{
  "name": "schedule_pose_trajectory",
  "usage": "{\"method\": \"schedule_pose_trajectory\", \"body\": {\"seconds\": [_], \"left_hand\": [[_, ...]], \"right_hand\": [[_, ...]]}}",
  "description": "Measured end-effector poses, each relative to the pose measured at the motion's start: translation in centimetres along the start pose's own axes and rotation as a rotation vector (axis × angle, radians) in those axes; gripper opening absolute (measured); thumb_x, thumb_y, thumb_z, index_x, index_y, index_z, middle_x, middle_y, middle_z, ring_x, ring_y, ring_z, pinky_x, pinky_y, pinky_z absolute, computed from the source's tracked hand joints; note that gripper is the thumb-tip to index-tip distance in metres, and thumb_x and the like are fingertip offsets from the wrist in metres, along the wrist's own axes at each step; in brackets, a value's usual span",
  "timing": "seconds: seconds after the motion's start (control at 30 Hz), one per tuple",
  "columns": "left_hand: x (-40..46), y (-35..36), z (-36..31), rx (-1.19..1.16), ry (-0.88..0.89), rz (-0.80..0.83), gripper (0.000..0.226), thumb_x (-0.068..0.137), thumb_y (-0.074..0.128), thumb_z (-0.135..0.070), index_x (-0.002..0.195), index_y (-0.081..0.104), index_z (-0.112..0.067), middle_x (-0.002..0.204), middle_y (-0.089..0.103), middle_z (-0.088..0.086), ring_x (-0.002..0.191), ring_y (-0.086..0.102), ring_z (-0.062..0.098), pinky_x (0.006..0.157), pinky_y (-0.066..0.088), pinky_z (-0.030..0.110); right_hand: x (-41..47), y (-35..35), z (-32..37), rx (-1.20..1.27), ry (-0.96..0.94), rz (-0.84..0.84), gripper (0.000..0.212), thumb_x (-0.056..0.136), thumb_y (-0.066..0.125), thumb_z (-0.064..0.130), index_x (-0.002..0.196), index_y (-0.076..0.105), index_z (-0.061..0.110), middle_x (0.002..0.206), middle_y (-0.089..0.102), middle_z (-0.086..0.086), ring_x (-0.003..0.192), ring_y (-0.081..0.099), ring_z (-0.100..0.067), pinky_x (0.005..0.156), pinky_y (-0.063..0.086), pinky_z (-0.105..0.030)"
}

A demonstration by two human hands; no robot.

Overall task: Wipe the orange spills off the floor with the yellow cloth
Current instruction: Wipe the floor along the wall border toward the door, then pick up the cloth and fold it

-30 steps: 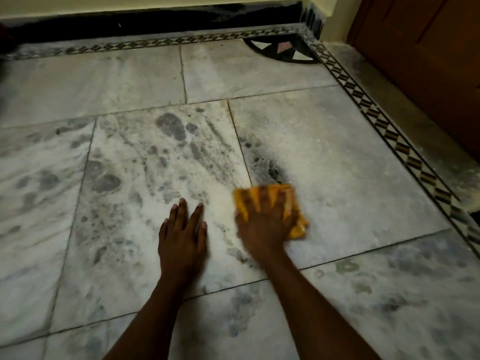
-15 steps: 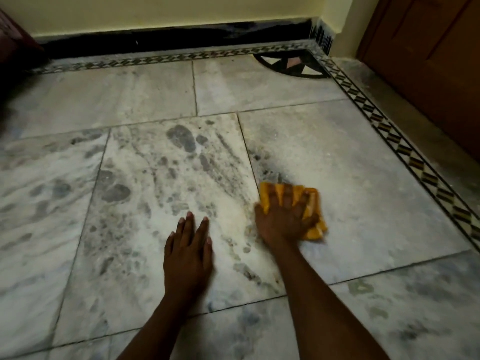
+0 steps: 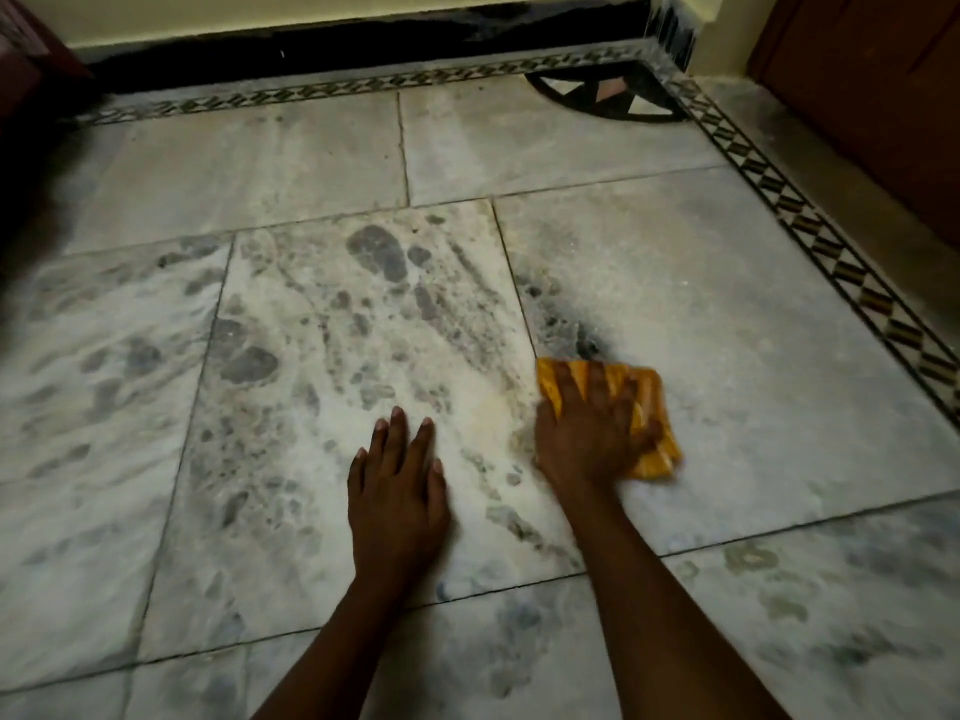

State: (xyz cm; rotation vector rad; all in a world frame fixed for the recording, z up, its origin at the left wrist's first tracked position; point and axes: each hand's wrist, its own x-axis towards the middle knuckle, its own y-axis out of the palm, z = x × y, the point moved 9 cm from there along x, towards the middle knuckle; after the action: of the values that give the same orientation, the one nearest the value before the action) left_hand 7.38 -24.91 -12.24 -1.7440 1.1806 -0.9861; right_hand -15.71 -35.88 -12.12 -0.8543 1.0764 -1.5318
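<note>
A crumpled yellow cloth [image 3: 652, 397] lies on the grey marble floor [image 3: 753, 314], just right of a tile joint. My right hand [image 3: 592, 433] presses down on the cloth with fingers spread flat over it. A faint orange-yellow smear [image 3: 493, 415] stains the tile between my two hands. My left hand [image 3: 397, 485] rests flat on the floor with straight fingers, left of the cloth and apart from it.
A patterned border strip [image 3: 810, 236] runs along the right and far edges of the floor. A brown wooden door [image 3: 883, 96] stands at the right. A black skirting [image 3: 363, 49] lines the far wall. Dark furniture [image 3: 26, 70] sits far left.
My right hand has slid the cloth a little to the right across the tile joint. The left hand has stayed planted on the floor. The camera has shifted slightly.
</note>
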Motion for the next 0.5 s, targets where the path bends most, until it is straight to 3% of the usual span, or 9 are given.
{"method": "schedule_pose_trajectory", "body": {"seconds": [0.07,0.17,0.23,0.3,0.4,0.5], "left_hand": [[0.2,-0.2,0.4,-0.016,-0.014,-0.011,0.061,0.100,0.042,-0.046,0.160,0.047,-0.034,0.175,0.029,-0.002,0.162,0.025,0.018,0.128,0.025,0.046],[0.4,-0.7,0.0,-0.034,-0.022,0.011,0.061,0.098,0.044,-0.049,0.158,0.049,-0.035,0.174,0.033,-0.001,0.161,0.030,0.020,0.124,0.027,0.045],[1.2,-1.1,0.0,-0.034,-0.067,0.116,0.067,0.093,0.043,-0.054,0.156,0.053,-0.033,0.172,0.036,0.002,0.159,0.035,0.025,0.121,0.031,0.047],[2.7,-1.7,-0.3,-0.020,-0.150,0.370,0.079,0.082,0.044,-0.059,0.157,0.050,-0.033,0.173,0.035,0.004,0.158,0.036,0.029,0.119,0.034,0.051],[4.2,-5.0,-2.3,-0.203,-0.307,0.680,0.074,0.087,0.050,-0.052,0.159,0.042,-0.034,0.156,0.057,0.004,0.136,0.060,0.029,0.113,0.046,0.049],[6.4,-14.8,-6.7,-0.607,-0.567,0.655,0.054,0.099,0.065,-0.028,0.151,0.054,-0.025,0.122,0.078,0.002,0.102,0.078,0.023,0.094,0.059,0.036]], "right_hand": [[0.2,0.4,3.5,0.076,-0.194,0.051,0.059,0.093,0.037,0.061,0.145,0.058,0.041,0.159,0.051,0.004,0.155,0.033,-0.028,0.121,0.007,-0.063],[-1.6,1.0,6.1,0.311,-0.397,0.281,0.061,0.095,0.030,0.064,0.144,0.059,0.042,0.156,0.053,0.010,0.153,0.034,-0.013,0.125,0.005,-0.044],[-1.7,-0.2,6.3,0.580,-0.289,0.436,0.045,0.101,0.047,0.054,0.142,0.061,0.039,0.150,0.059,0.008,0.143,0.046,0.001,0.124,0.023,-0.024],[-1.2,-2.8,6.7,0.886,-0.073,0.519,0.031,0.105,0.058,0.028,0.134,0.066,0.033,0.139,0.065,0.010,0.128,0.059,0.006,0.111,0.044,-0.017],[0.2,-10.3,8.1,1.004,0.046,0.511,0.037,0.102,0.056,0.000,0.129,0.064,0.025,0.129,0.066,0.009,0.111,0.066,0.009,0.093,0.045,-0.003],[0.6,-21.2,11.0,1.053,0.136,0.521,0.035,0.104,0.055,0.002,0.135,0.064,0.013,0.128,0.067,-0.002,0.110,0.067,-0.009,0.084,0.048,-0.003]]}}
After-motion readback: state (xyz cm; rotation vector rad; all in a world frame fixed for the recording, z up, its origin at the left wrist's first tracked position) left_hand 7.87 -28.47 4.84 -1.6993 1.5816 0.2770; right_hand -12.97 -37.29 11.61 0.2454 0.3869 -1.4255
